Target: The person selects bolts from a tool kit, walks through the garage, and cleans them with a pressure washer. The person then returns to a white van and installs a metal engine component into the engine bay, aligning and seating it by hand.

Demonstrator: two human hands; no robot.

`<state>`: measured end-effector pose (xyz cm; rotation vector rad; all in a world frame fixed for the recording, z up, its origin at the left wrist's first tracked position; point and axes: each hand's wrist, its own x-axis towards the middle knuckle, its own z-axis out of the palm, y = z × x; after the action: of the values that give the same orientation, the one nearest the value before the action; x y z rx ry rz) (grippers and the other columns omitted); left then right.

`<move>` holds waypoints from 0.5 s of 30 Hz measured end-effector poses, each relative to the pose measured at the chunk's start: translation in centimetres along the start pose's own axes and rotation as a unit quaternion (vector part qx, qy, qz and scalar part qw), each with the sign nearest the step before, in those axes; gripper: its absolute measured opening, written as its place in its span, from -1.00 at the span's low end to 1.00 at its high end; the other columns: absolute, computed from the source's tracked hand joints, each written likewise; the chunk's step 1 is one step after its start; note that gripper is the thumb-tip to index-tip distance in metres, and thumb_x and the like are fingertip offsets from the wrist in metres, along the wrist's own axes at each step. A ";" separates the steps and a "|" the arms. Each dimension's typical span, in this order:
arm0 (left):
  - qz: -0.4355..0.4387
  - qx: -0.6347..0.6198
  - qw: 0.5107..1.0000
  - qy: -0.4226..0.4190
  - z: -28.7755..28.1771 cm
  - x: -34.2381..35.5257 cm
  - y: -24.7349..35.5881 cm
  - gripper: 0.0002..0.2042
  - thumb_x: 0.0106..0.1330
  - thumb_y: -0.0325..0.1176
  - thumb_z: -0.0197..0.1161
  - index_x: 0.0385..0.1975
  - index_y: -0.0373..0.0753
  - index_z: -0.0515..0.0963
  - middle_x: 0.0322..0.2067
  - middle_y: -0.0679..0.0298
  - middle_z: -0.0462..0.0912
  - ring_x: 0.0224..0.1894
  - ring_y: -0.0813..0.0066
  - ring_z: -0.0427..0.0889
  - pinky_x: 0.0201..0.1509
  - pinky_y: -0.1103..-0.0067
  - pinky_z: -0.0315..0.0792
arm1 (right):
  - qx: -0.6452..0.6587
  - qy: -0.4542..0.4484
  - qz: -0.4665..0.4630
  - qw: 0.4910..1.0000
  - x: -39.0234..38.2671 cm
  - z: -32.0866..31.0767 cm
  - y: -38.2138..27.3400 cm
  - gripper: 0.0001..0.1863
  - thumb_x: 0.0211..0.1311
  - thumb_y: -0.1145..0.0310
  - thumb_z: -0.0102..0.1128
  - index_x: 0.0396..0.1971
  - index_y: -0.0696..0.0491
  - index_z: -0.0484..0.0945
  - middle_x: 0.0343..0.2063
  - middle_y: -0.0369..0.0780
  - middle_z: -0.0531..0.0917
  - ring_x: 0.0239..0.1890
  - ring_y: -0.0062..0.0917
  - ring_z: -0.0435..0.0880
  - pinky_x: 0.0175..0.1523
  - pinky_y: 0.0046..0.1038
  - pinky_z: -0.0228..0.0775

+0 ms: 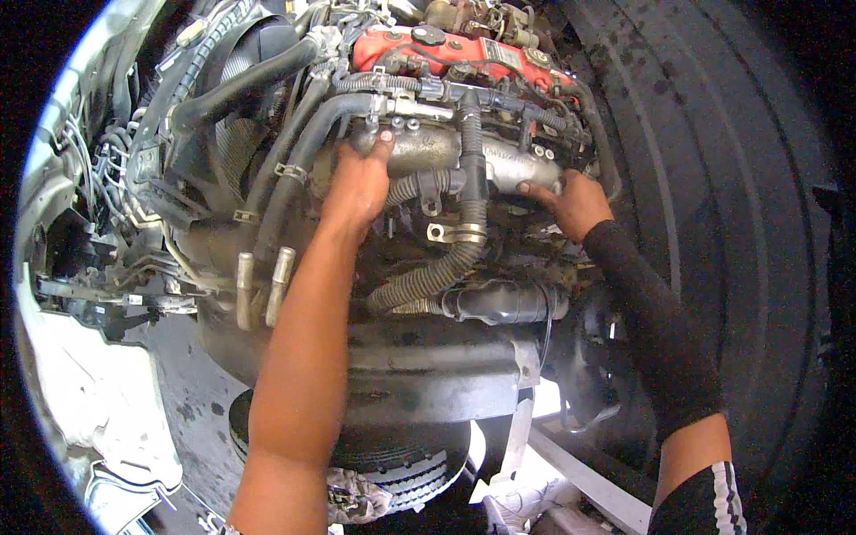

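Note:
A silver cast-metal intake manifold point(421, 152) lies across the engine's near side, below the red valve cover point(401, 51). My left hand point(358, 185) grips its left end, thumb up on the metal and the other fingers hidden behind. At the right end my right hand point(578, 203), on a dark-sleeved arm, has its fingers curled round the metal and its thumb along the lower edge. A black corrugated hose point(473, 169) runs down in front of the manifold between my hands. I cannot tell whether the manifold is bolted down or loose.
Thick black hoses point(308, 147) and a fan shroud are on the left, beside wiring and thin pipes. Two metal pipe stubs point(281, 276) stand near my left forearm. A black ribbed panel point(687, 160) rises at right. A tire point(401, 477) is below.

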<state>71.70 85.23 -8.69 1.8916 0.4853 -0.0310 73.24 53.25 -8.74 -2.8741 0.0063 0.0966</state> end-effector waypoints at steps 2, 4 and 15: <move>-0.018 -0.007 1.000 0.004 0.0 -0.3 0.3 -0.09 0.54 0.08 0.16 0.57 -0.53 -0.06 0.53 -0.31 0.16 0.59 -0.16 0.16 0.64 0.23 0.03 | -0.003 0.010 0.003 1.000 0.0 0.1 0.0 -0.02 0.09 -0.46 0.41 -0.17 0.38 0.65 -0.25 0.27 0.73 -0.11 0.12 0.78 0.07 -0.01 0.60; -0.018 -0.015 1.000 0.002 0.1 -0.3 0.4 -0.09 0.55 0.08 0.16 0.57 -0.53 -0.06 0.53 -0.31 0.17 0.59 -0.16 0.16 0.64 0.23 0.03 | -0.002 0.020 0.000 1.000 0.1 0.3 0.2 -0.02 0.09 -0.46 0.41 -0.18 0.38 0.65 -0.25 0.27 0.73 -0.11 0.12 0.78 0.06 0.00 0.60; -0.025 0.008 0.999 0.024 0.6 1.7 -1.8 -0.03 0.45 0.24 0.19 0.50 -0.58 0.15 0.47 -0.30 0.30 0.55 -0.12 0.27 0.60 0.25 0.11 | 0.014 0.042 -0.012 0.999 0.1 0.8 0.6 -0.02 0.08 -0.50 0.38 -0.23 0.36 0.66 -0.29 0.24 0.74 -0.17 0.12 0.78 0.04 0.01 0.60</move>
<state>72.78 85.74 -10.91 1.8998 0.5662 -0.0215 73.23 52.88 -9.66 -2.8481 -0.0103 -0.0285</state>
